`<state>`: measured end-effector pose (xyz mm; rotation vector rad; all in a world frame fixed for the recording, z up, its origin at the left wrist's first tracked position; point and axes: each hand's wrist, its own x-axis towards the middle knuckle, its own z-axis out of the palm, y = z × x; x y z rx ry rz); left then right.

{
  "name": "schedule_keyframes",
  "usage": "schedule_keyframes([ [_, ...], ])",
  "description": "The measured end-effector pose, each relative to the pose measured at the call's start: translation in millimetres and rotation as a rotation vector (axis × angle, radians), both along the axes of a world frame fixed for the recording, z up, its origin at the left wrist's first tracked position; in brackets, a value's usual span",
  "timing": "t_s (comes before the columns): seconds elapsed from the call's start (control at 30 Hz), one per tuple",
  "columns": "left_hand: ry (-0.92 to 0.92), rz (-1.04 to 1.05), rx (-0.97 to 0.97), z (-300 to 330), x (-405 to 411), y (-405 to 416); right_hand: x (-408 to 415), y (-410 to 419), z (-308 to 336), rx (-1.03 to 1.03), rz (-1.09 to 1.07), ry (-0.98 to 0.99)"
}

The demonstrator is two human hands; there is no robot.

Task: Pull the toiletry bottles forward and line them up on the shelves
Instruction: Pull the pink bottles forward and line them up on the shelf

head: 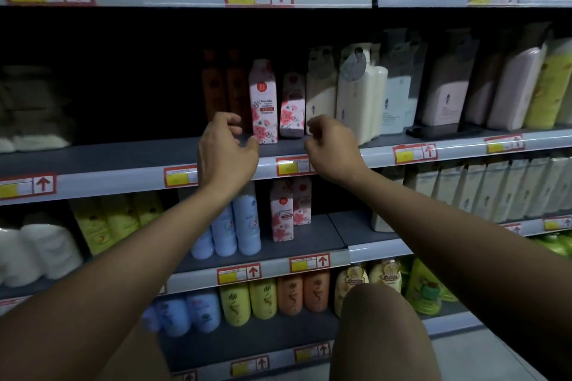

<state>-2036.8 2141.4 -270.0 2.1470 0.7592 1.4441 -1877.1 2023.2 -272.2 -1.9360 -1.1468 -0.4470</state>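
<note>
Fingers of the left hand (227, 148) hang loosely curled, empty; the right hand (332, 148) likewise; the upright floral bottle (263, 102) stands just right of the left thumb, nearer that hand.

A shop: price tags (181, 176) (red-framed) line shelves (93, 161) of toiletries.

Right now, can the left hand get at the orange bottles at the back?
Probably yes: the left hand is open just ahead of the orange bottles, with bare shelf between. The floral bottle stands beside them, not in front.
</note>
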Motion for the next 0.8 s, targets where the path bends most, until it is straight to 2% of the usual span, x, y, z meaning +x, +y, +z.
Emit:
schedule_keyframes([
  [0.23, 0.122, -0.051, -0.002, 11, 46, 57, 43, 59, 17, -0.067, -0.066, 0.116],
  [0.37, 0.175, -0.085, -0.078, 17, 73, 90, 64, 93, 23, -0.104, -0.115, 0.198],
  [0.63, 0.087, -0.344, -0.29, 17, 110, 126, 83, 120, 24, -0.049, -0.193, 0.291],
  [0.8, 0.057, -0.326, -0.303, 16, 117, 134, 84, 122, 23, -0.052, -0.161, 0.346],
])
